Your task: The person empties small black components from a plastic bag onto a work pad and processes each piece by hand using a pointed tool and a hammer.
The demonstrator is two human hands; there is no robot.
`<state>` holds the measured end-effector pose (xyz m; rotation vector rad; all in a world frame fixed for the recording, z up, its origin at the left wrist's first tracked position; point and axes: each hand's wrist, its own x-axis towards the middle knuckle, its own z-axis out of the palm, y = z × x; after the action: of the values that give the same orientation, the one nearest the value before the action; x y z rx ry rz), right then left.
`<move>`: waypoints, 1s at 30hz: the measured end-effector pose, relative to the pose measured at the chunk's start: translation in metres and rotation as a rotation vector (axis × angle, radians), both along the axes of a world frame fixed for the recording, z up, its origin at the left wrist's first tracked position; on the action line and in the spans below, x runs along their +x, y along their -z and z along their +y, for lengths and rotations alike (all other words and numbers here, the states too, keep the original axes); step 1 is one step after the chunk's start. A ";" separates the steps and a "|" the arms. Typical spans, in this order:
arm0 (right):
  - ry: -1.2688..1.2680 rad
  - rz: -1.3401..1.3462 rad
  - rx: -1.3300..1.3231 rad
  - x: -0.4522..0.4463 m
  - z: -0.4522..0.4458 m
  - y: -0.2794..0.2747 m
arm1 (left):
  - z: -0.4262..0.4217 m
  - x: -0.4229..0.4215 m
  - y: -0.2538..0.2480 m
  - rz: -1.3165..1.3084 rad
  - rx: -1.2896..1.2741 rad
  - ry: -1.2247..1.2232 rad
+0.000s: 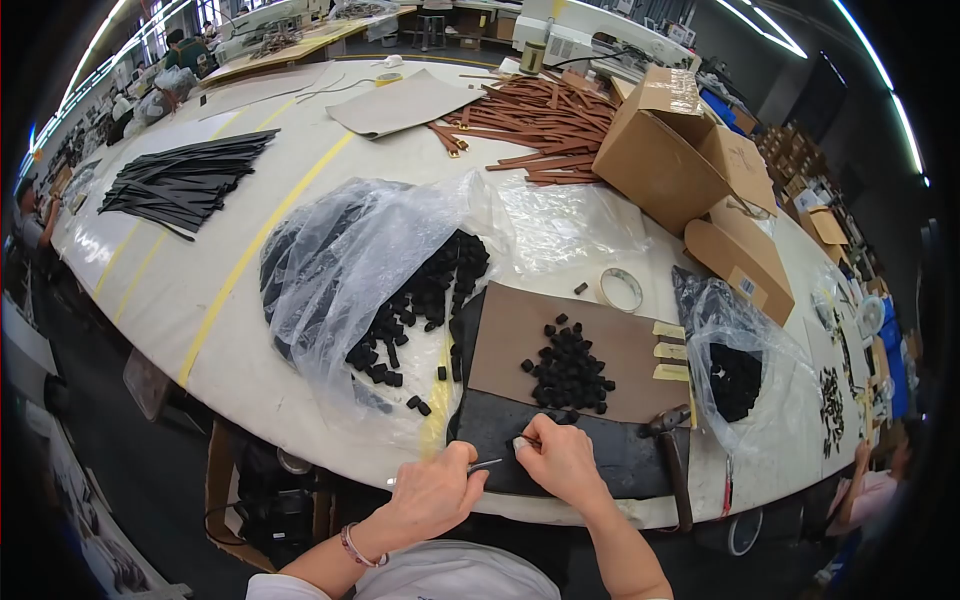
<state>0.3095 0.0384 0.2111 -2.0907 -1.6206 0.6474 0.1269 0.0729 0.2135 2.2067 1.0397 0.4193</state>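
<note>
One small black piece (517,442) is pinched over a flat black mat (622,462) by the closed fingers of the right hand (563,460), one slim grey metal tool (487,464) being gripped by the curled fingers of the left hand (432,492).

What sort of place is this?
Probably a workshop for belts or leather-like goods: brown straps, some with buckles, lie heaped on the table, small black pieces spill from a plastic bag, and a hammer lies near the right hand.
</note>
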 end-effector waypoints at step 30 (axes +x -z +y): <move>-0.123 -0.093 -0.236 0.008 0.018 -0.016 | 0.020 0.017 0.034 -0.037 0.505 0.151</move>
<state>0.3180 0.0566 0.2267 -2.2274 -1.8129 0.8293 0.1436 0.0927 0.1794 2.6853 0.8000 0.7132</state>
